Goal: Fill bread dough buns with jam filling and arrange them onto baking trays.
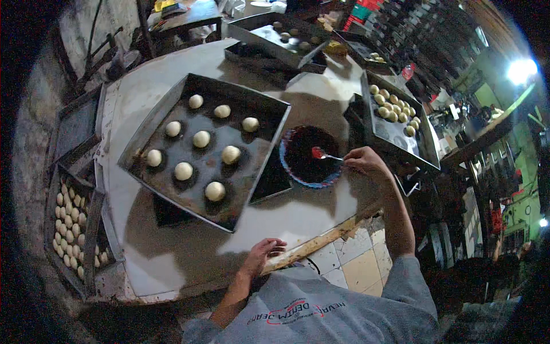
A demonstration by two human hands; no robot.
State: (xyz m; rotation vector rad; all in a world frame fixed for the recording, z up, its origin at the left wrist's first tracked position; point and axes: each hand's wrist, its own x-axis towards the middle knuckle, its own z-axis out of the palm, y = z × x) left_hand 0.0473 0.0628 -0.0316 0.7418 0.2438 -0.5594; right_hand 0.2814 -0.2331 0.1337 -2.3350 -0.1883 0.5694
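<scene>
My right hand (366, 161) pinches the handle of a metal spoon (333, 157) over a round bowl (282, 150) with a blue-and-white patterned rim. A red dab, like jam, sits on the spoon's tip, and the bowl's inside looks dark red. At the table's near edge, my left hand (268, 251) rests with loosely bent fingers and nothing in it. Left of the bowl, a large square metal tray (215, 157) stands tilted to the view, bearing several pale dough balls (201, 139) spaced in rows.
On the right, another tray (395, 137) holds dough balls bunched together. More trays (269, 43) stand at the table's far side. At far left, a deep tray (86, 281) is packed with dough balls. A worn wooden edge (321, 243) borders the pale tabletop (309, 215) in front of me.
</scene>
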